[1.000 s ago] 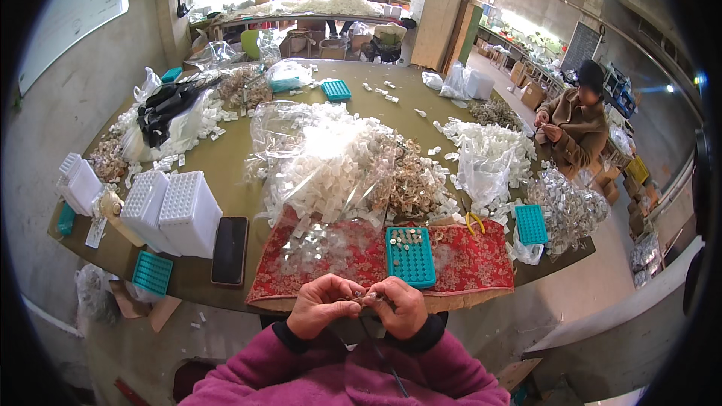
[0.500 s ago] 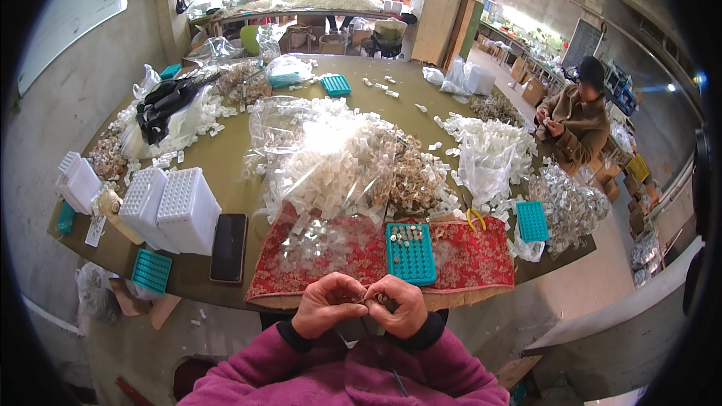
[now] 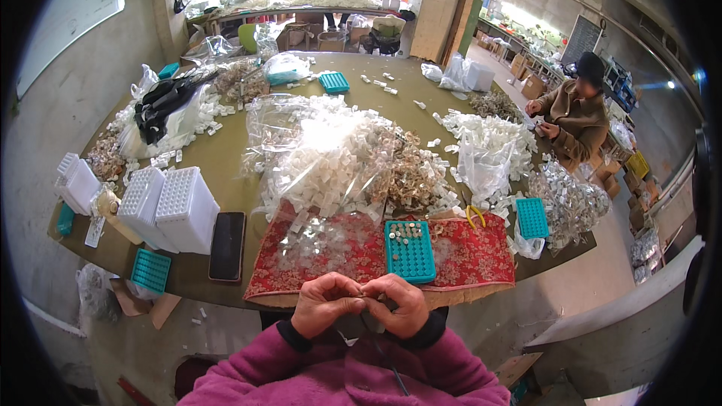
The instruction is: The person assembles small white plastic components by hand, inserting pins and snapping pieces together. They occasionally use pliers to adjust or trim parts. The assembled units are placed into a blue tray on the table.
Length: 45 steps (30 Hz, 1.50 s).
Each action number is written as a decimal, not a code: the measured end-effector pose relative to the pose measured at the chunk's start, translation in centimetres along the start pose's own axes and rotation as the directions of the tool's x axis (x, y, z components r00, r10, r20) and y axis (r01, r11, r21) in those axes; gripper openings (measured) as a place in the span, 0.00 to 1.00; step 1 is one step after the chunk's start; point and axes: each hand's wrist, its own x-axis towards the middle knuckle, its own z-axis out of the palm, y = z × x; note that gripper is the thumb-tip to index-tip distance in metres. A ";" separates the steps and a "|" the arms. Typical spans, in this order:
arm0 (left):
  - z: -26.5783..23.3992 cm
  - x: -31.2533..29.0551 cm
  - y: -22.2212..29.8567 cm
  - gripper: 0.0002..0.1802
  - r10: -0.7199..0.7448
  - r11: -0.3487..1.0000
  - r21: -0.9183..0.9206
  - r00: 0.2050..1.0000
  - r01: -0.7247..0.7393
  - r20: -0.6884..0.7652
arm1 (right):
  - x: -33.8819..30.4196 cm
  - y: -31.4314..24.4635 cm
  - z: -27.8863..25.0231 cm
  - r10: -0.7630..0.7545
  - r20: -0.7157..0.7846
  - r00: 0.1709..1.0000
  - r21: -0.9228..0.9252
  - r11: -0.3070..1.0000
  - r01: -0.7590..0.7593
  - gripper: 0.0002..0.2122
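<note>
My left hand [image 3: 328, 305] and my right hand [image 3: 396, 305] meet fingertip to fingertip just in front of the table's near edge. Both are closed in a pinch around something too small to make out. Just beyond them, on a red floral cloth [image 3: 331, 252], lies a teal tray [image 3: 411, 263] with rows of round holes. Several small round pieces [image 3: 407, 230] sit in its far rows. Past the cloth rises a large heap of clear and whitish plastic pieces [image 3: 323, 150], partly under a transparent bag, with a brownish heap [image 3: 410, 173] beside it.
A dark phone [image 3: 227, 246] and white perforated blocks [image 3: 188, 210] stand on the left. Yellow-handled pliers [image 3: 475, 216] lie at the cloth's far right edge. Another teal tray [image 3: 532, 218] rests to the right. A co-worker [image 3: 575, 113] in brown handles small pieces at the table's right side.
My hands stay together in nearly the same place, with the fingers shifted slightly. The co-worker's hands have moved a little apart.
</note>
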 end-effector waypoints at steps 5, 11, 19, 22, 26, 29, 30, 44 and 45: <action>-0.4 -0.2 -0.4 0.14 -0.031 0.999 0.007 0.999 0.031 -0.010 | -0.2 0.4 0.1 -0.072 0.008 0.997 -0.042 0.996 0.072 0.10; 0.2 -0.1 0.3 0.14 -0.092 0.996 -0.024 0.995 0.091 -0.028 | -0.4 0.7 0.3 -0.088 -0.094 0.992 -0.088 0.993 0.080 0.08; 1.1 -0.8 2.4 0.11 0.018 0.944 0.329 1.000 -0.015 -0.006 | -2.3 2.0 -0.9 0.180 -0.289 0.940 0.151 0.979 -0.141 0.05; 3.4 -2.3 5.1 0.11 -0.035 0.932 0.348 0.929 -0.103 0.369 | -2.9 2.6 -1.0 0.161 -0.389 0.907 0.154 0.982 -0.109 0.04; 10.4 -2.3 10.8 0.19 0.376 0.925 -0.204 0.703 -0.320 0.604 | -3.3 3.7 -1.8 0.094 -0.478 0.873 0.184 0.983 -0.005 0.07; 15.7 -3.7 13.2 0.25 0.484 0.833 -0.417 0.844 -0.363 0.232 | -3.7 4.8 -3.2 0.099 -0.519 0.849 0.159 0.987 -0.017 0.07; 15.4 -3.7 12.8 0.24 0.512 0.845 -0.375 0.781 -0.382 0.358 | -3.8 5.3 -3.8 0.099 -0.535 0.839 0.153 0.988 -0.019 0.07; -7.8 8.1 6.5 0.12 0.288 -0.355 0.910 0.951 0.216 -0.113 | -4.3 11.5 -6.7 0.278 -0.708 0.649 0.286 0.953 -0.097 0.06; -8.7 8.7 5.8 0.13 0.349 -0.381 0.912 0.937 0.152 -0.011 | -4.4 11.4 -6.6 0.285 -0.701 0.653 0.284 0.952 -0.110 0.06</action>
